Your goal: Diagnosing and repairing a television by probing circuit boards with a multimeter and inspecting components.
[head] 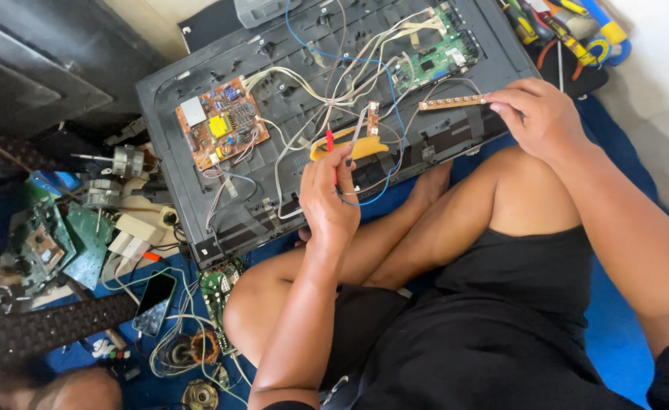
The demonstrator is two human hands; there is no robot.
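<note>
Button strip board (452, 101) lies nearly level, pinched by right hand (539, 118) fingers; left hand (328, 199) fingers grip red probe (330, 148), upright.

I'm sitting cross-legged, knees spread wide, both arms reaching forward over my legs. My left hand (327, 193) is held upright in front of my left knee, fingers curled into a loose fist with the thumb up top, pinching something thin. My right hand (535, 114) is stretched out further past my right knee, wrist bent a bit, fingertips pinched together in a light grip. Both forearms are bare.
</note>
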